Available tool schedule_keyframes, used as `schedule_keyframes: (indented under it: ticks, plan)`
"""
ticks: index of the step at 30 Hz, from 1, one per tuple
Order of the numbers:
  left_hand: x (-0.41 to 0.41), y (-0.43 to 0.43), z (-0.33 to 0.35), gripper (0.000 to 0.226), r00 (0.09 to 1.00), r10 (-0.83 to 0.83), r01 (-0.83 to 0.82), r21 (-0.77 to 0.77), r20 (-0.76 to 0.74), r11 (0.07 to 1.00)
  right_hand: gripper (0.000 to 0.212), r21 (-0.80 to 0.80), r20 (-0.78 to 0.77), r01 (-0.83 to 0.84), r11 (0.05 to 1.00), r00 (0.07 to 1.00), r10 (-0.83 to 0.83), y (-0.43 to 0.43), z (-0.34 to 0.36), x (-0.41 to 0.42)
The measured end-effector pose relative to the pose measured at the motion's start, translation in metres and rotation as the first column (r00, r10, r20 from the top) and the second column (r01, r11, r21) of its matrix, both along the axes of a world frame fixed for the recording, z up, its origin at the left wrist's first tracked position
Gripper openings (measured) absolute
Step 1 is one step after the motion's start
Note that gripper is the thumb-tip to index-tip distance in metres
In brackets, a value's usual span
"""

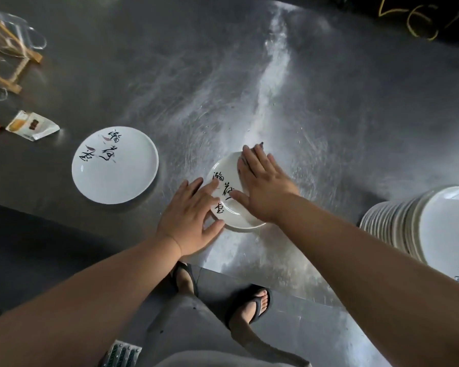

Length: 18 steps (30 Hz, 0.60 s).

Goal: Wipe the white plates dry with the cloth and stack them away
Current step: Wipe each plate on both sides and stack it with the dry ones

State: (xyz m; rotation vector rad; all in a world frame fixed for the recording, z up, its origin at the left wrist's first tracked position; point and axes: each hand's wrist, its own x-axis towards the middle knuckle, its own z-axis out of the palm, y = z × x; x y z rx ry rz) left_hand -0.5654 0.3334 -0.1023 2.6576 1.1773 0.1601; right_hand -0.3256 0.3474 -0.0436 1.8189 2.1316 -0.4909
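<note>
Two hands on one plate (235, 217); clock positions are taken from that plate.

Right hand (263, 192): flat, fingers straight and together, pressing on the plate's 1–3 o'clock half. A dark edge, probably the cloth (260, 146), shows past the fingertips at 1 o'clock; the rest is hidden under the palm.

Left hand (191, 215): spread wide at 8 o'clock, fingers lying on the plate face, thumb along the near rim. It steadies the plate and does not clamp it.

The plate sits face up on the steel table (249, 88), near the table's front edge at 6 o'clock.

Outward: a second white plate (114, 165) lies alone at 10 o'clock, well apart. A tall stack of plates (398, 223) stands at 3 o'clock, fanned out unevenly. A sachet (32, 125) lies far out at 10 o'clock.

Risks, as judged:
- Neither hand grips the plate. A hard wipe stroke towards 6 o'clock could skid it over the smooth steel and off the edge.
- The cloth is only pressed, not pinched, so it may bunch up or slide out.
- The right forearm passes close by the fanned stack, and a wide elbow swing could topple it.
</note>
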Motion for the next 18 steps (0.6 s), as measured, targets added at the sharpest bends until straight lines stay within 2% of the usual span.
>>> schedule_keyframes:
  ticks: [1,5,8,14,16,18]
  plan:
    - [0.000,0.000,0.001,0.049,1.000,0.000,0.000,0.004,0.005,1.000,0.093,-0.006,0.007,-0.003,1.000,1.000,0.003,-0.001,-0.002,0.003]
    - [0.000,0.002,0.000,0.048,1.000,0.007,-0.006,-0.012,0.019,1.000,0.093,-0.052,-0.035,0.163,0.985,0.986,-0.164,-0.071,0.007,0.007]
    - [-0.002,0.003,-0.001,0.048,0.995,0.021,-0.020,-0.015,0.096,1.000,0.095,-0.111,-0.017,0.097,0.989,0.995,-0.099,-0.116,0.019,-0.017]
    - [-0.004,-0.003,0.001,0.053,1.000,-0.012,0.013,0.042,-0.017,0.999,0.094,-0.043,0.111,0.157,0.987,0.982,-0.151,-0.033,0.007,0.009]
    - [-0.004,-0.004,0.001,0.052,1.000,-0.014,0.015,0.045,-0.014,0.999,0.093,-0.047,0.053,0.131,0.990,0.990,-0.129,-0.037,0.003,0.007]
    - [-0.002,-0.004,0.001,0.048,1.000,0.004,-0.005,0.040,0.029,0.999,0.092,-0.073,-0.092,0.010,0.997,0.996,-0.017,-0.071,0.003,-0.007]
